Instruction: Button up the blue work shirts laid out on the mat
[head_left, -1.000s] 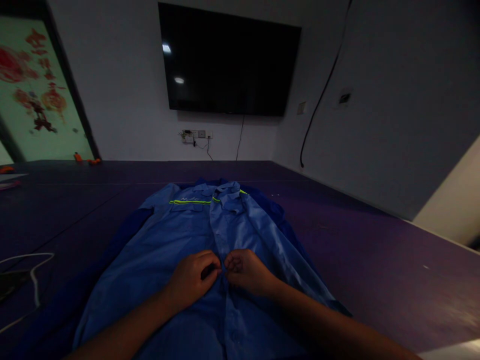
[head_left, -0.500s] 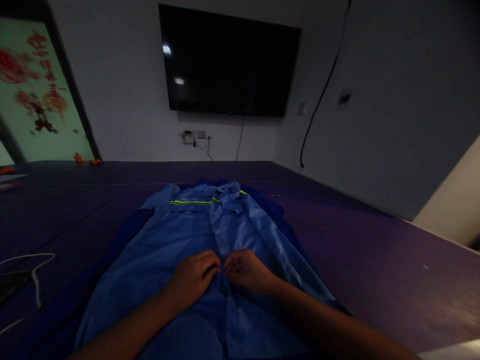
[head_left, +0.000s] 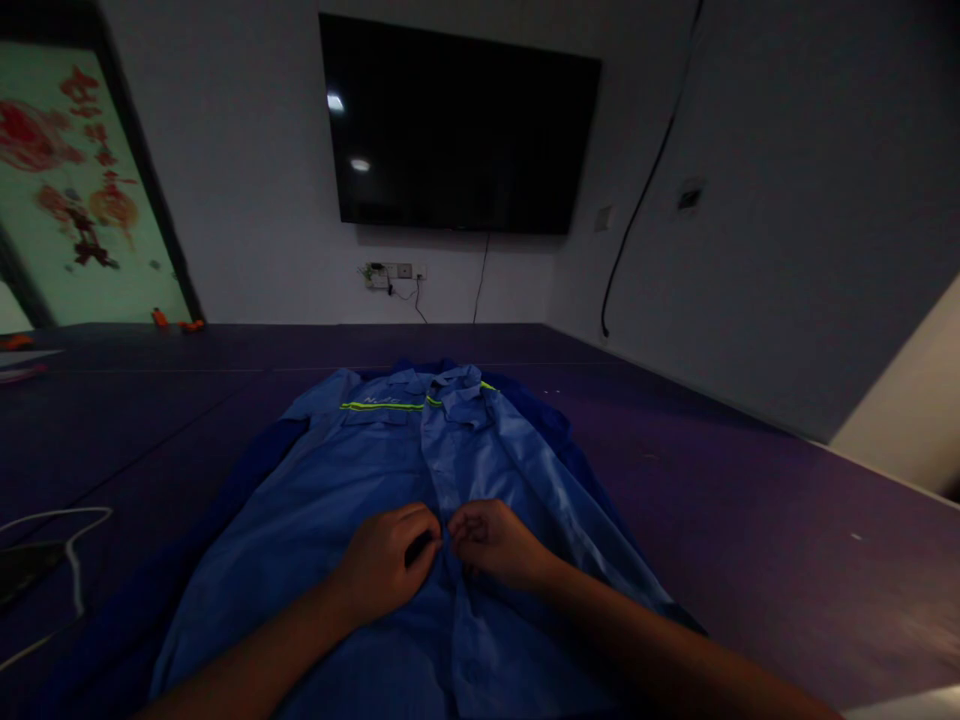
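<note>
A blue work jacket [head_left: 315, 500] with yellow-green stripes across the chest and darker blue sleeves lies spread front up, collar away from me. My left hand [head_left: 394, 560] is at its front opening, thumb and fingers pinched on the edge of the placket. Facing it from the other side, my right hand [head_left: 495, 545] has its fingers curled and pinched on the placket too. The fingertips of both hands nearly meet. Whatever small part of the placket sits between them is hidden.
The jacket rests on a dark purple surface [head_left: 720, 500]. A white cable [head_left: 75, 565] lies beside a dark flat object [head_left: 30, 570] at the left. Small orange things [head_left: 191, 326] sit near the door. A television [head_left: 461, 130] hangs on the far wall, and a black cable [head_left: 649, 190] dangles at the right.
Both hands stay at the same spot on the placket, with barely any finger movement. The view has shifted very slightly.
</note>
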